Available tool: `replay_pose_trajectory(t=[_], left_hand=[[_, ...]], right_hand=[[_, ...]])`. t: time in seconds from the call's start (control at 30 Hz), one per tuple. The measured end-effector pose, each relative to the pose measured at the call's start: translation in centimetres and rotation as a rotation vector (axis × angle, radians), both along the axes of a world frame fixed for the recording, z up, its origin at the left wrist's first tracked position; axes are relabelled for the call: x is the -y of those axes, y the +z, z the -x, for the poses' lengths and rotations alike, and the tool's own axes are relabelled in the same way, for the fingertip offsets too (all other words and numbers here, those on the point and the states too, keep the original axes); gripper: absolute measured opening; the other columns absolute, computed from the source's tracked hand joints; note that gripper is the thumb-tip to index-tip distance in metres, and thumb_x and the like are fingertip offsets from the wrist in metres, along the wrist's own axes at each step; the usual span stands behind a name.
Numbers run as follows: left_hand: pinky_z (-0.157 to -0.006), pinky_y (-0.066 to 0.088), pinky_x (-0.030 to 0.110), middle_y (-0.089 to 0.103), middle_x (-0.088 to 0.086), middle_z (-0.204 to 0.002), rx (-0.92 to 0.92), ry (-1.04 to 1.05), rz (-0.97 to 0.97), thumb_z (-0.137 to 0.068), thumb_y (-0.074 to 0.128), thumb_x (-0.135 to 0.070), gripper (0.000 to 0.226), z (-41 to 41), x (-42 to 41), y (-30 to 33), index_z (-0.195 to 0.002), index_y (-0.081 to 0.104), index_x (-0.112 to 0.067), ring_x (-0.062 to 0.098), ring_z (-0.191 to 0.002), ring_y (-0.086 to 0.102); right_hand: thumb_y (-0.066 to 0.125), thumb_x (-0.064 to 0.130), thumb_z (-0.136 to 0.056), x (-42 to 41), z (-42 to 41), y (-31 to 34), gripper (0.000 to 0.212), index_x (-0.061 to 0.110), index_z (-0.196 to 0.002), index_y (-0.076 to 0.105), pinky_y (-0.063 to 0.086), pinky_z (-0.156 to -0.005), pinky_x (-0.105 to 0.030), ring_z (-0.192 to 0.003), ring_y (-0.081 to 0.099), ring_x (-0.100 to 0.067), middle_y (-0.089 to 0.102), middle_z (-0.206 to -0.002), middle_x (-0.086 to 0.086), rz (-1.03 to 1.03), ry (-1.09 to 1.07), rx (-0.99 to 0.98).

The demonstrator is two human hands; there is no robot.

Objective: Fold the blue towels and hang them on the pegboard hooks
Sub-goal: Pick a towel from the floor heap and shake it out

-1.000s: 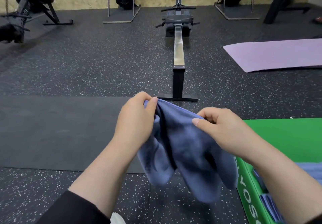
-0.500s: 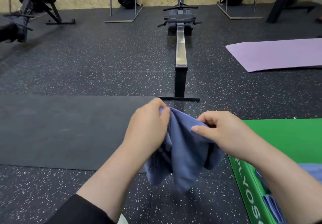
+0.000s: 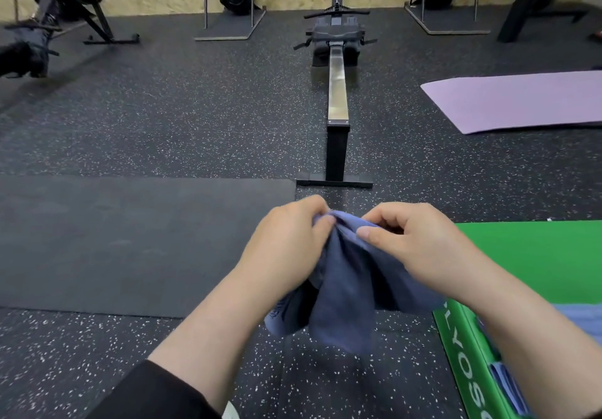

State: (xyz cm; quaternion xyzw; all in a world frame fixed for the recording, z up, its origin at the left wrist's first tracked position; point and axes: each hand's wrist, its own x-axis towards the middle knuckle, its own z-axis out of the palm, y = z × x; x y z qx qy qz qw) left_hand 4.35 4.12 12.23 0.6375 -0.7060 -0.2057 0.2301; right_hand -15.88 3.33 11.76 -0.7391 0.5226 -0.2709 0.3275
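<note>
Both hands are pinching the top edge of one blue towel (image 3: 342,291), held up in the air in front of the person. Left hand (image 3: 286,249) is closing thumb and fingers on the cloth at about 10 o'clock of the bundle, and right hand (image 3: 413,246) is doing the same at about 2 o'clock, thumb pressing the fabric against curled fingers. Each grip is closed on cloth, and the two are sitting almost against each other, so the top edge is bunching into a peak between them while the rest is hanging down in loose, uneven lobes toward 6 o'clock.

Judging by that hang, the folding is only getting started: the edges are not lying square and no tidy fold is showing. At 4 o'clock a green box (image 3: 534,255) is standing on the speckled gym floor (image 3: 182,132), and more blue cloth (image 3: 583,316) is showing on it and down its side, most likely towels waiting their turn. No pegboard or hooks are appearing anywhere in view, so no hanging is showing as done here. Ahead at 12 o'clock a rowing machine (image 3: 337,99) is stretching away, with a purple mat (image 3: 521,102) at 2 o'clock.
</note>
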Motion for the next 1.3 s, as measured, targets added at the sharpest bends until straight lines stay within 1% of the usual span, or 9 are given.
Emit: replay_pose_trajectory(t=[0.13,0.2,0.33,0.4,0.57,0.67,0.87,1.03,1.3], left_hand=[[-0.073,0.044,0.034,0.065,-0.012,-0.08,-0.044,0.229,0.047,-0.098,0.055,-0.034,0.014,-1.6,0.9,0.2,-0.086,0.06,-0.027,0.021,-0.089,0.061],[-0.078,0.047,0.031,0.069,-0.014,-0.088,-0.051,0.132,0.016,-0.095,0.059,-0.034,0.004,-1.7,0.8,0.2,-0.097,0.062,-0.033,0.016,-0.093,0.064],[-0.093,0.048,0.028,0.07,-0.014,-0.114,-0.027,-0.161,-0.111,-0.097,0.058,-0.04,0.035,0.2,-0.7,0.2,-0.131,0.054,-0.045,0.008,-0.108,0.061],[-0.088,0.05,0.032,0.07,-0.014,-0.102,-0.016,-0.191,-0.134,-0.1,0.054,-0.04,0.017,0.8,-0.9,-0.1,-0.117,0.06,-0.04,0.01,-0.099,0.062],[-0.071,0.045,0.032,0.059,-0.011,-0.076,-0.008,-0.015,-0.046,-0.101,0.054,-0.036,0.011,0.0,-0.1,-0.4,-0.093,0.059,-0.03,0.015,-0.083,0.059],[-0.06,0.034,0.018,0.053,-0.015,-0.072,-0.129,0.054,-0.087,-0.099,0.058,-0.039,0.004,-0.3,0.1,0.0,-0.102,0.058,-0.036,0.0,-0.072,0.053],[-0.056,0.039,0.023,0.065,-0.01,-0.083,-0.45,0.276,-0.186,-0.09,0.05,-0.016,0.033,0.0,-0.1,0.2,-0.113,0.064,-0.033,0.0,-0.054,0.05],[-0.079,0.044,0.029,0.064,-0.01,-0.095,-0.509,0.278,-0.087,-0.098,0.054,-0.02,0.031,0.3,-0.4,-0.5,-0.123,0.061,-0.036,0.006,-0.078,0.053],[-0.076,0.059,0.039,0.077,0.01,-0.081,-0.989,0.395,-0.16,-0.09,0.074,-0.017,0.006,2.7,-2.6,-0.5,-0.089,0.073,-0.011,0.016,-0.072,0.07]], right_hand=[[0.071,0.03,-0.091,0.3,0.7,-0.2,0.017,0.02,-0.077,0.071,0.039,-0.061,-0.031,-0.057,0.045,-0.002,0.065,-0.064,0.007,-0.021,-0.039,-0.001],[0.07,0.027,-0.092,0.3,0.5,-0.2,0.016,0.02,-0.078,0.071,0.038,-0.06,-0.03,-0.056,0.042,-0.001,0.06,-0.06,0.011,-0.01,-0.035,0.027],[0.067,0.029,-0.095,0.1,-0.1,-0.3,0.011,0.026,-0.086,0.074,0.049,-0.074,-0.036,-0.07,0.06,-0.017,0.071,-0.075,0.006,-0.006,0.03,0.022],[0.066,0.031,-0.096,0.0,-0.3,-0.1,0.011,0.028,-0.09,0.075,0.051,-0.079,-0.036,-0.08,0.065,-0.018,0.074,-0.081,0.007,-0.006,0.043,0.021],[0.072,0.029,-0.091,-0.1,0.3,0.2,0.014,0.023,-0.078,0.072,0.037,-0.057,-0.022,-0.055,0.045,0.001,0.062,-0.061,0.014,-0.046,-0.01,-0.017],[0.071,0.036,-0.09,-0.1,0.7,0.3,0.03,0.015,-0.069,0.066,0.03,-0.05,-0.022,-0.048,0.037,-0.003,0.047,-0.05,0.013,-0.072,-0.077,-0.061],[0.064,0.034,-0.096,-0.2,0.3,0.3,0.039,0.014,-0.063,0.058,0.029,-0.062,-0.032,-0.059,0.036,-0.014,0.045,-0.059,0.003,-0.181,-0.201,0.272],[0.056,0.013,-0.102,-0.4,-0.2,-0.3,0.024,0.011,-0.085,0.072,0.051,-0.059,-0.025,-0.071,0.056,-0.017,0.064,-0.08,-0.01,-0.469,-0.176,0.535],[0.056,0.01,-0.101,-0.6,-0.8,-0.4,0.019,0.005,-0.105,0.074,0.057,-0.086,-0.036,-0.09,0.07,-0.021,0.076,-0.105,-0.017,-0.589,-0.164,0.609]])
